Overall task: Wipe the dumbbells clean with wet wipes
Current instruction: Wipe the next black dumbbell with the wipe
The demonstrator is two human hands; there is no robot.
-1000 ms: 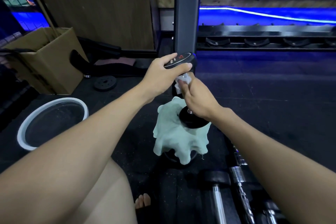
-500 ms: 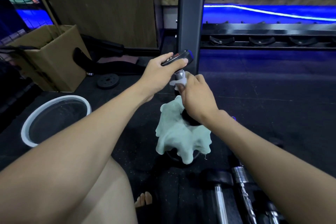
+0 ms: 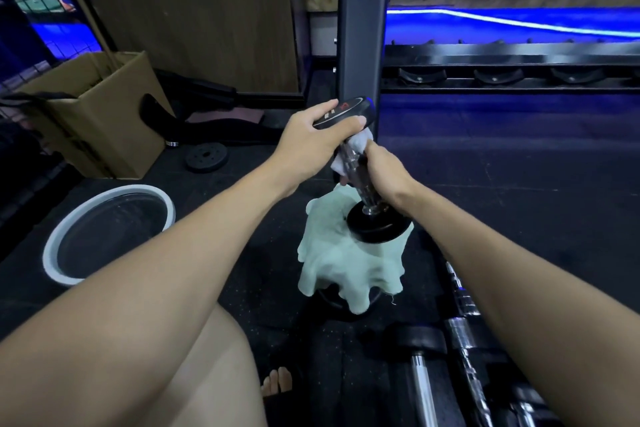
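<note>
Two hands on one dumbbell, standing tilted on a green cloth on the floor. Left hand grips its top head. Right hand curls round the handle, holding a white wipe. Basin left, box behind.

A single wide-angle view comes from the person's head, facing forward and down over both forearms, which enter from 7 and 5 o'clock. It sits close above the upright dumbbell at centre; the floor stretches away toward the rack at 1 o'clock.
</note>
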